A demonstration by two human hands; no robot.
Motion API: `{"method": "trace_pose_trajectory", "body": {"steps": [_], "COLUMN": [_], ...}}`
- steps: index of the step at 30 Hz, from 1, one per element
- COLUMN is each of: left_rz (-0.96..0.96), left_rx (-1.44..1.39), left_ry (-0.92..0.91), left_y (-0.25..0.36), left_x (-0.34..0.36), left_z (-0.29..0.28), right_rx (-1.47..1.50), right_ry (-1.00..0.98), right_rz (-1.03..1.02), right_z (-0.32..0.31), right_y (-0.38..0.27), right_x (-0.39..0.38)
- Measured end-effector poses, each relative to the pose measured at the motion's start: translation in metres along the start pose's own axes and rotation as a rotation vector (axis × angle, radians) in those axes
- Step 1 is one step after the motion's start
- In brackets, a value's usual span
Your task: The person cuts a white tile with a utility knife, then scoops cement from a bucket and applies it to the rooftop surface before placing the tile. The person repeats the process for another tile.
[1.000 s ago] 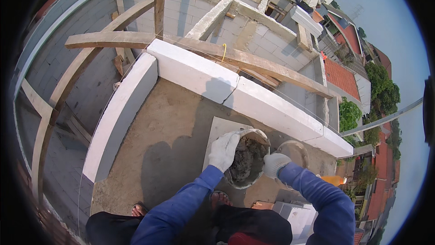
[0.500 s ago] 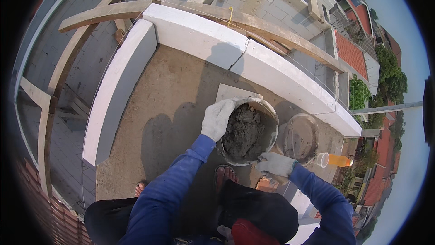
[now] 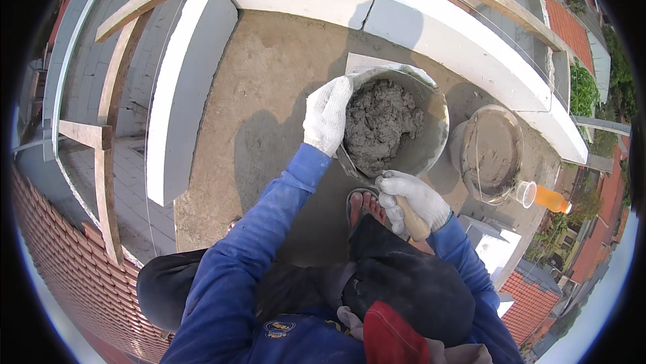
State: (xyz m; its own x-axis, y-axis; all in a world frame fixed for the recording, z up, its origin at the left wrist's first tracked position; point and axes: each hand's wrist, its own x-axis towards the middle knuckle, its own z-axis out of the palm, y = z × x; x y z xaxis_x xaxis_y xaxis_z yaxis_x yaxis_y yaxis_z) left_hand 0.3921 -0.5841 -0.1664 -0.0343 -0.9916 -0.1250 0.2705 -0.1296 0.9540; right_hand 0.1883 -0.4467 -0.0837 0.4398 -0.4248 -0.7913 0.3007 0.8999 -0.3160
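Observation:
Tilted toward me, a bucket (image 3: 436, 122) holds a mass of wet grey mortar (image 3: 383, 118). My left hand (image 3: 327, 115), in a white knitted glove, is closed on the bucket's left rim. At the near right of the same rim is my gloved right hand (image 3: 416, 201), with its fingers wrapped round the wooden handle of what looks like a trowel (image 3: 414, 221). The handle's butt points back toward me, while the blade is hidden from view.
White block walls (image 3: 444, 34) edge the floor (image 3: 269, 61) at the left and far side. Right of the bucket stand a second bucket (image 3: 494, 152), a plastic cup (image 3: 525, 194) and an orange bottle (image 3: 553, 198). Timber beams (image 3: 111, 101) and thin strings run outside the walls.
The view has shifted, so the surroundings sit differently. The bucket leans more, with its mouth turned toward me. My right hand is at its near rim, and the wooden handle now shows.

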Motion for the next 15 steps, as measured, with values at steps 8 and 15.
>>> {"method": "trace_pose_trajectory", "body": {"steps": [8, 15], "left_rz": [0.042, -0.025], "left_rx": [0.107, 0.052], "left_ry": [-0.010, 0.058], "left_y": [0.010, -0.002], "left_x": [0.000, 0.008], "left_z": [0.012, -0.002], "right_rx": [0.756, 0.505], "right_ry": [-0.210, -0.162], "right_rz": [-0.180, -0.248], "right_z": [0.004, -0.041], "right_y": [-0.002, 0.011], "right_x": [-0.018, -0.074]}}
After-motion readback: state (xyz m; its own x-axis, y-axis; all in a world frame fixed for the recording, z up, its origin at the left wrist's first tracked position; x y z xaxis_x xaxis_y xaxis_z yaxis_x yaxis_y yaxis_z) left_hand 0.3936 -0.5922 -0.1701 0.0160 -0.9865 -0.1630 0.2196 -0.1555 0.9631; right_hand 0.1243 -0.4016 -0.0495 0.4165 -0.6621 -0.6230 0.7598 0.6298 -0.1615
